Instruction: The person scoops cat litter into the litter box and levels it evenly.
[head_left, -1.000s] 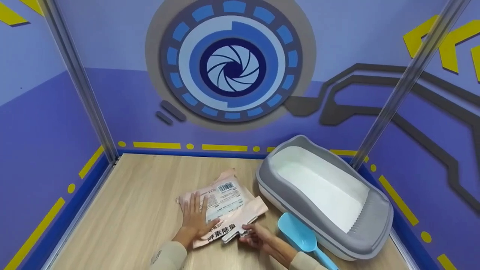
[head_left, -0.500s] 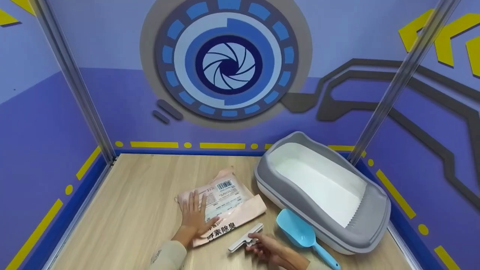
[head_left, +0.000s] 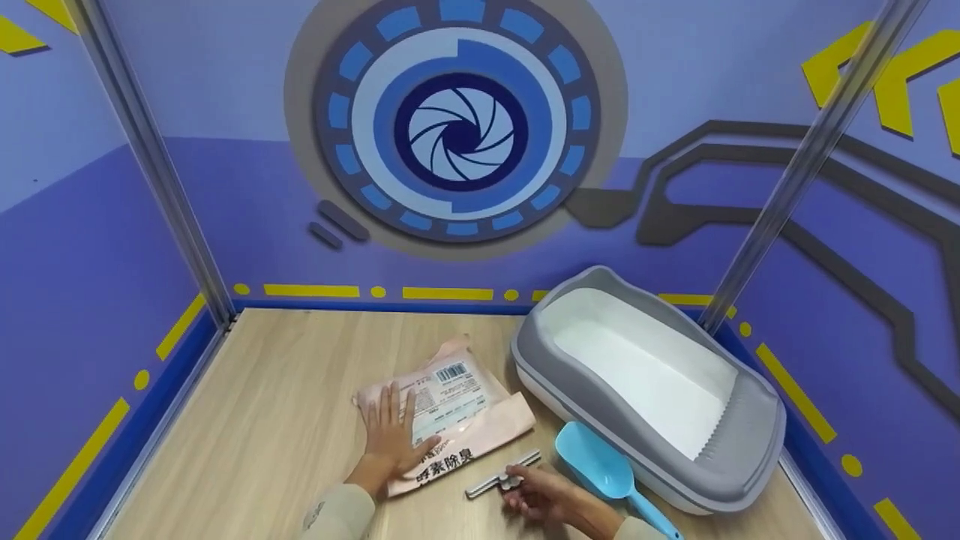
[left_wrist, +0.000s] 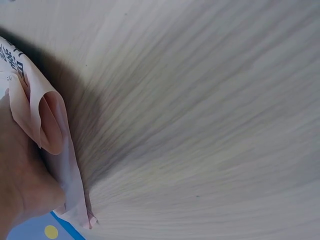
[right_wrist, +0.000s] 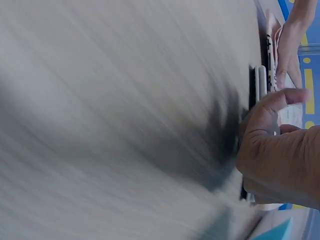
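Note:
My left hand (head_left: pixel 391 435) lies spread flat on a pink printed bag (head_left: pixel 517 416), fingers straight. The bag has a barcode and a folded-over edge at its right. In the left wrist view the bag's pink side (left_wrist: pixel 50 120) curls up beside the hand. Close to the bag's front edge, my right hand (head_left: pixel 546 495) holds a long bag clip (head_left: pixel 484 489) by its middle, thumb over it and the other fingers curled. In the right wrist view the clip (right_wrist: pixel 261 80) sits low at the tabletop, partly hidden behind the hand.
A light blue scoop (head_left: pixel 600 465) lies just right of my right hand. Behind it stands a grey-rimmed white litter box (head_left: pixel 750 480). Blue and purple panels (head_left: pixel 225 195) wall in the wooden table (head_left: pixel 292 360).
The right hand has drawn the clip away from the bag's edge, toward the front and right, and lowered and turned it slightly. The left hand stays on the bag.

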